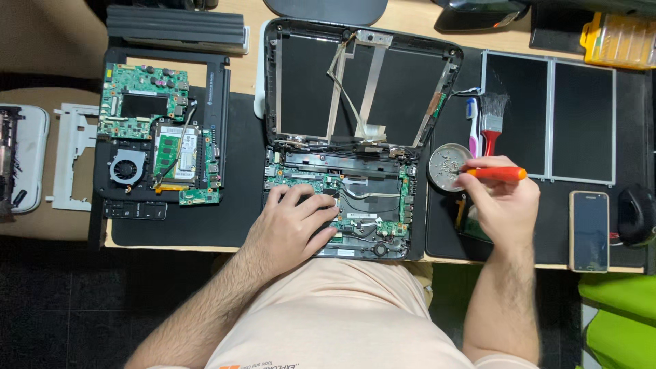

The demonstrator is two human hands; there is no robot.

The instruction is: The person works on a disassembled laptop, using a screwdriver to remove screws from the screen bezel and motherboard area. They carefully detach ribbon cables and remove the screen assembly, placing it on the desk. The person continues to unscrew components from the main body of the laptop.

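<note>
An opened laptop point(369, 89) lies in front of me, its lid stripped of the screen and its base point(383, 198) showing circuit boards and cables. My left hand point(294, 222) rests flat on the left part of the base, fingers spread. My right hand point(502, 205) holds an orange-handled screwdriver point(495, 173), its tip over a small round metal dish point(447, 166) with screws, just right of the laptop.
A second dismantled laptop base with green boards and a fan point(160, 137) sits at left. A red brush point(492, 119), a toothbrush point(472, 126), two bare screen panels point(550, 113), a phone point(589, 230) and a black mouse point(637, 214) lie at right.
</note>
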